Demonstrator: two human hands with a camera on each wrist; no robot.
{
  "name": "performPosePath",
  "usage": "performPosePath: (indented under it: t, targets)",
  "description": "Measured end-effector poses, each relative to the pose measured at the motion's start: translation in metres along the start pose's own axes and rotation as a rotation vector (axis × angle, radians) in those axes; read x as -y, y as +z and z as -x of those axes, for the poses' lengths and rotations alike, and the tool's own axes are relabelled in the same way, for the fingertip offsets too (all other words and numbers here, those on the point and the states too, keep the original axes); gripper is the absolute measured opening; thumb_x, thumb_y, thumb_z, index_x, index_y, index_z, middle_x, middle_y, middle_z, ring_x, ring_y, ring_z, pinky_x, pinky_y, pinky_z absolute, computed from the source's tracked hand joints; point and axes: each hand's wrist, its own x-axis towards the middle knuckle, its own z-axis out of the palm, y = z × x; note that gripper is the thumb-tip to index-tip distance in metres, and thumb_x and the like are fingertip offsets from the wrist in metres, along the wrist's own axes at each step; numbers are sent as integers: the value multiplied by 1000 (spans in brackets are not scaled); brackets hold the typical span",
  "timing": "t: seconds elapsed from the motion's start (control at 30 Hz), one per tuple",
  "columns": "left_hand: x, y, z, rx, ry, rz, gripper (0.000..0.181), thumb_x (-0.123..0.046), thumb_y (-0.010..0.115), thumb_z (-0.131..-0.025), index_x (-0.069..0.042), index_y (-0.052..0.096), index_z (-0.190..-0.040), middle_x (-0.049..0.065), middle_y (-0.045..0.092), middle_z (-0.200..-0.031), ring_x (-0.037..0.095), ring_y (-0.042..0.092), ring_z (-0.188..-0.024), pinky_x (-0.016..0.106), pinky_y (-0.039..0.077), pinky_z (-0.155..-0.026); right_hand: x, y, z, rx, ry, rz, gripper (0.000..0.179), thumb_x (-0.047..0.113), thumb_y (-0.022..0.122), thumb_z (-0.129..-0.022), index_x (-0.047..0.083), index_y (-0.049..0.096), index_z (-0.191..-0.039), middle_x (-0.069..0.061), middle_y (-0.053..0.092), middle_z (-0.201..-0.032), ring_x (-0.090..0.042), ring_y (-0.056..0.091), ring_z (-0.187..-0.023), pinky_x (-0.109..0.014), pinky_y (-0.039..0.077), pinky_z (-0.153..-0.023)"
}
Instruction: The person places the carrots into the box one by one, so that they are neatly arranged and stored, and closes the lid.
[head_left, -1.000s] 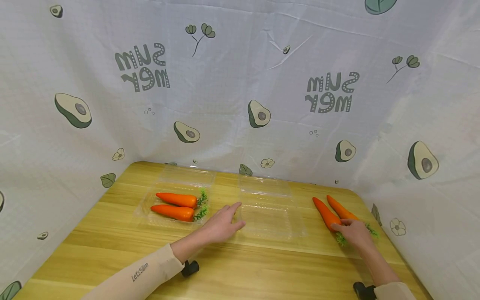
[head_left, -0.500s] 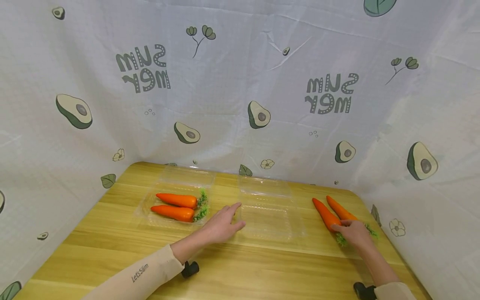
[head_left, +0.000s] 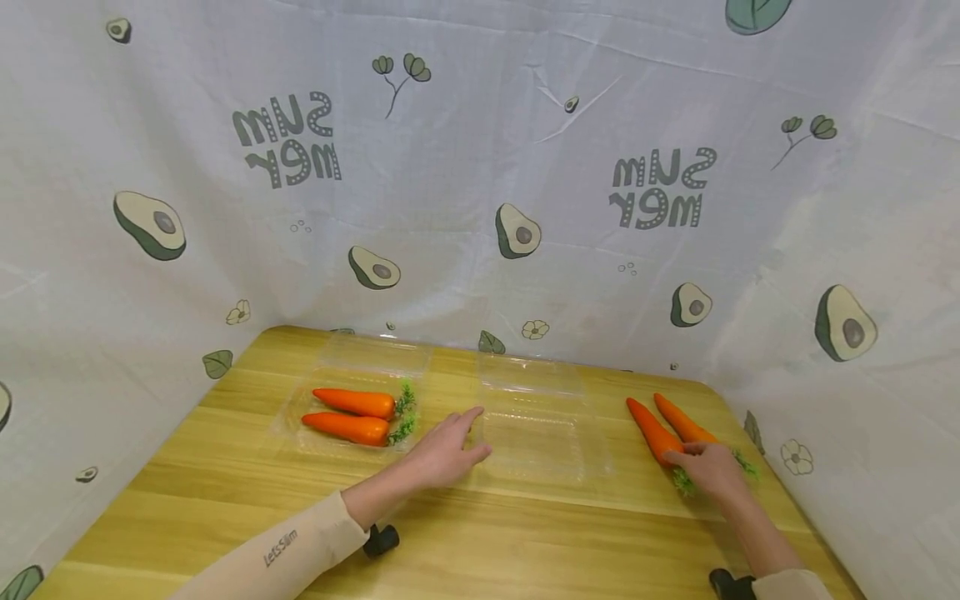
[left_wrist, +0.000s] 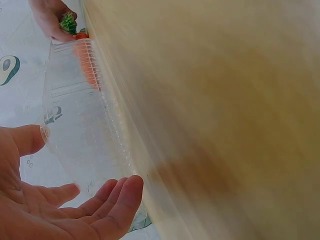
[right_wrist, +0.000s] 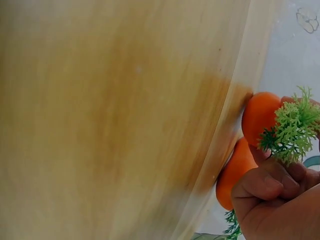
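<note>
Smoothly tapered, the gripped carrot point(head_left: 654, 431) is bright orange, green-topped.

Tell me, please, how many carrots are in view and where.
4: far carrot and near carrot in the left container; on the table, at right, one carrot pinched by the right hand, another carrot beside it.

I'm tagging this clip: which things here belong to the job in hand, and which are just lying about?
Part of the job, it seems:
left hand
right hand
held carrot
carrot beside it
clear container near the left hand
left container
its far carrot
its near carrot

Just around:
printed sheet
wooden table
</note>
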Motion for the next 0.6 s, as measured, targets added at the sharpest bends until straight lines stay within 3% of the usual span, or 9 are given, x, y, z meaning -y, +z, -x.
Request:
performPosePath:
  t: [0.17, 0.6]
  targets:
    - [0, 1, 1, -3, -1, -13, 68, -41, 58, -101, -14, 32, -158, 23, 43, -154, 42, 39, -143, 61, 34, -113, -1, -2, 0, 2, -9, -6, 74, 41, 64, -96, -23, 50, -132, -47, 43, -137, -59, 47, -118, -59, 46, -95]
    - [-1, 0, 1, -8, 3, -2, 68, -40, 58, -101, -13, 33, -158, 23, 42, -155, 44, 32, -147, 64, 30, -115, 1, -5, -1, -18, 3, 1, 72, 44, 62, -95, -20, 56, -128, -46, 44, -136, -53, 51, -114, -55, 48, -92]
